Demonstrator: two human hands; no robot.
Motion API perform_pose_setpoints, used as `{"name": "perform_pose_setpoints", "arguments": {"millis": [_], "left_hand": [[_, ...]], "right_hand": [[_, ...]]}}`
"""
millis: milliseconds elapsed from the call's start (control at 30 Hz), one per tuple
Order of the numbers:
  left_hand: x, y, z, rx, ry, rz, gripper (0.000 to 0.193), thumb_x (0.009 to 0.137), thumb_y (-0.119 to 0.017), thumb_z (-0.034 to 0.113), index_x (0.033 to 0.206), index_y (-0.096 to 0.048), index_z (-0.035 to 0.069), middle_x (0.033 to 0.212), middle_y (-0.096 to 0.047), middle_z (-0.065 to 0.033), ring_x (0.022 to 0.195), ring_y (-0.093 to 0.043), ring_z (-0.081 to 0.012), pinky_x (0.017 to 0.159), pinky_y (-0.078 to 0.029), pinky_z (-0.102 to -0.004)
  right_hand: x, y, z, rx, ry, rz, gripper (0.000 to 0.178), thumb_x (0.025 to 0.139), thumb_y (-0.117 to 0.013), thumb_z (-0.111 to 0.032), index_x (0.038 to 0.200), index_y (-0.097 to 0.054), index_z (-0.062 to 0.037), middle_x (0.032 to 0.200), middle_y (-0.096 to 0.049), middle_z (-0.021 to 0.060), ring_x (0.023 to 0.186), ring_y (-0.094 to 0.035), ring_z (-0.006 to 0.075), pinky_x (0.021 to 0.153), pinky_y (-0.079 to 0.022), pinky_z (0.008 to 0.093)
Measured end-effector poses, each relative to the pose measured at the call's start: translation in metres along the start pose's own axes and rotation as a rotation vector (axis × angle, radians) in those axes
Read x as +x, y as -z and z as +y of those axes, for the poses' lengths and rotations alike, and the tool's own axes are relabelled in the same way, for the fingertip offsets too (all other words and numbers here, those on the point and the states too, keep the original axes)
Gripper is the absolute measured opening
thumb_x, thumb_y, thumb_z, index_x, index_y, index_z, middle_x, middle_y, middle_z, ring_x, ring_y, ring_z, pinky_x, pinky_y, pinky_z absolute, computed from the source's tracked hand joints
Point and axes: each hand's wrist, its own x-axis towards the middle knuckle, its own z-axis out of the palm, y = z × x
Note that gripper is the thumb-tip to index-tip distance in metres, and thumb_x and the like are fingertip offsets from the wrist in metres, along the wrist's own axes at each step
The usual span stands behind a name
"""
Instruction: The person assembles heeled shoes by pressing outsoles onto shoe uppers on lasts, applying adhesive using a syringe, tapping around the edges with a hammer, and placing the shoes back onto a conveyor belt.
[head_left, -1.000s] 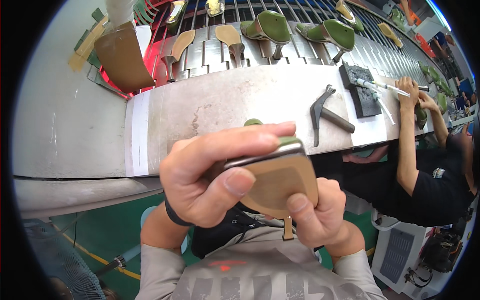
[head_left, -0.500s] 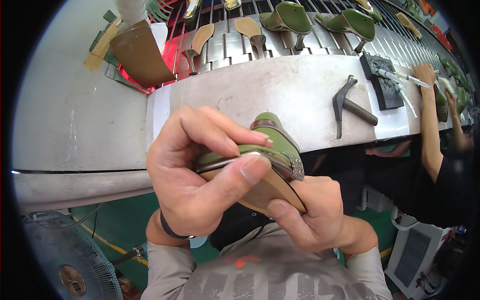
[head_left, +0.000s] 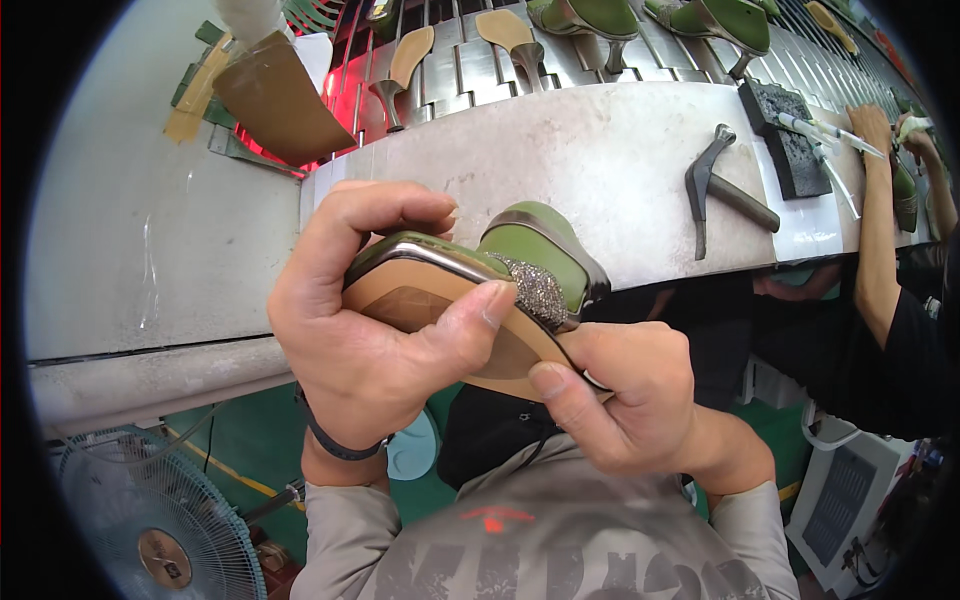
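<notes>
A green shoe (head_left: 410,281) with a tan sole, a shiny metallic edge and a glittery band is held up in front of me, sole tilted toward me. My left hand (head_left: 350,325) wraps round its left end, thumb pressed on the sole and fingers behind. At the other end my right hand (head_left: 640,400) pinches the sole's edge between thumb and curled forefinger. Just behind the band is a green rounded part (head_left: 540,245) with metallic trim; I cannot tell whether it belongs to this shoe or to a second one.
On the pale bench (head_left: 620,170) lie a hammer (head_left: 715,190) and a black block (head_left: 785,140) with syringes. Beyond stands a metal slatted conveyor (head_left: 460,85) carrying soles with heels (head_left: 408,65) and green shoes (head_left: 590,20). Another person's arm (head_left: 875,220) reaches in at right. A fan (head_left: 160,520) stands lower left.
The shoe has turned so more of its sole and glittery band shows. My left hand has shifted a little left and its fingers have lifted back. The right hand keeps its pinch.
</notes>
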Motion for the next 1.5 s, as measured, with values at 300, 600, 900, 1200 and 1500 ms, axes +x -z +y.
{"name": "perform_pose_setpoints", "arguments": {"millis": [300, 600, 900, 1200, 1500], "left_hand": [[0.015, -0.003, 0.005, 0.175, 0.141, -0.048, 0.036, 0.085, -0.08, 0.022, 0.109, -0.067, -0.002, 0.097, -0.067, -0.009, 0.09, -0.068, -0.017, 0.085, -0.054, -0.0306], [0.108, -0.06, -0.039, -1.066, 0.216, -0.107, 0.029, 0.1, -0.054, 0.012, 0.122, -0.059, -0.007, 0.112, -0.068, -0.0225, 0.099, -0.071, -0.0312, 0.089, -0.061, -0.0402], [0.127, -0.071, -0.045, -1.084, 0.256, -0.156, 0.025, 0.102, -0.046, 0.006, 0.117, -0.06, -0.009, 0.105, -0.07, -0.0207, 0.094, -0.072, -0.028, 0.088, -0.061, -0.0381], [0.129, -0.071, -0.04, -1.057, 0.305, -0.089, 0.027, 0.101, -0.047, 0.007, 0.118, -0.06, -0.01, 0.107, -0.07, -0.0229, 0.095, -0.072, -0.03, 0.09, -0.061, -0.0402], [0.124, -0.082, -0.045, -1.052, 0.082, -0.373, 0.034, 0.108, -0.05, 0.019, 0.117, -0.066, -0.01, 0.114, -0.069, -0.0203, 0.104, -0.069, -0.0251, 0.095, -0.057, -0.0366]], "right_hand": [[0.009, 0.007, 0.002, -0.116, -0.018, 0.04, 0.012, 0.094, -0.073, -0.01, 0.088, -0.07, 0.0004, 0.061, -0.055, 0.0127, 0.049, -0.055, 0.0302, 0.049, -0.046, 0.0384], [0.051, 0.043, 0.031, 0.511, -0.455, 0.06, 0.034, 0.105, -0.066, -0.029, 0.104, -0.068, 0.0052, 0.075, -0.07, 0.0086, 0.063, -0.072, 0.0144, 0.056, -0.06, 0.0275], [0.05, 0.046, 0.029, 0.642, -0.469, 0.114, 0.031, 0.106, -0.064, -0.028, 0.105, -0.067, 0.0025, 0.074, -0.07, 0.0089, 0.057, -0.068, 0.0124, 0.052, -0.058, 0.0257], [0.058, 0.037, 0.032, 0.426, -0.458, 0.165, 0.03, 0.105, -0.066, -0.027, 0.098, -0.067, 0.002, 0.07, -0.068, 0.0072, 0.055, -0.066, 0.0111, 0.052, -0.055, 0.0249], [0.085, 0.086, 0.041, -0.291, 0.184, 0.178, 0.064, 0.081, -0.091, -0.033, 0.123, -0.062, 0.0058, 0.09, -0.074, 0.0114, 0.076, -0.072, 0.0148, 0.069, -0.058, 0.0272]]}}
